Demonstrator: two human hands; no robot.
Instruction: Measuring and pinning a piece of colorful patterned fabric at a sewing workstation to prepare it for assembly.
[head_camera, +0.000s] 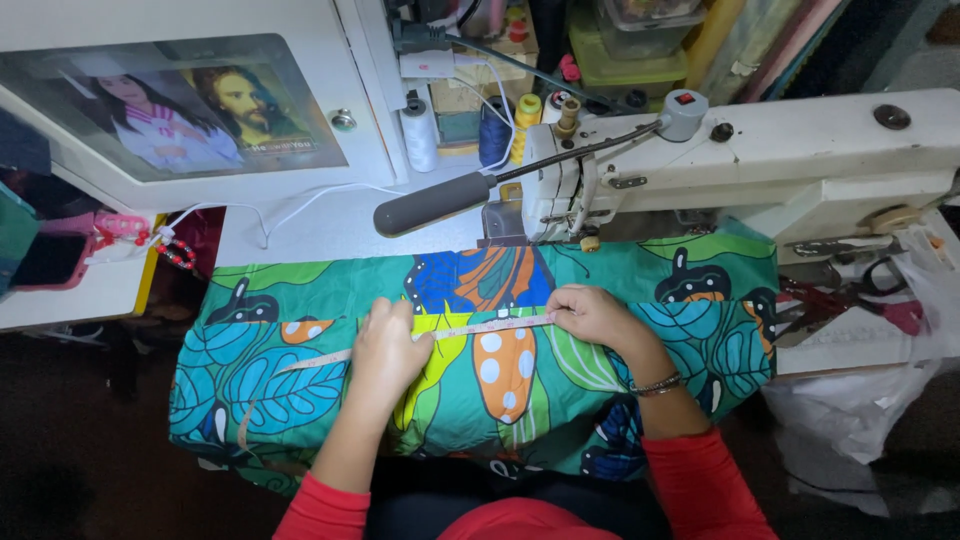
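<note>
A printed green fabric with leaf and butterfly shapes lies spread over the front edge of the sewing table, hanging down toward the person's lap, and a pale measuring tape is stretched flat across its upper part. The left hand presses the tape down with curled fingers near the fabric's middle, while the right hand pins the tape's other end between closed fingertips, so the span between them looks taut. To judge by this, the measuring is under way: the cloth is laid out and smoothed and the tape is placed, but no mark, pin or cut shows on it, and the fabric does not lie under the needle of the white sewing machine at the table's back edge. Behind the machine, a green lidded plastic box stands on a shelf, its contents unclear, and thread spools stand near the back left. A white plastic bag hangs off the table's right edge.
</note>
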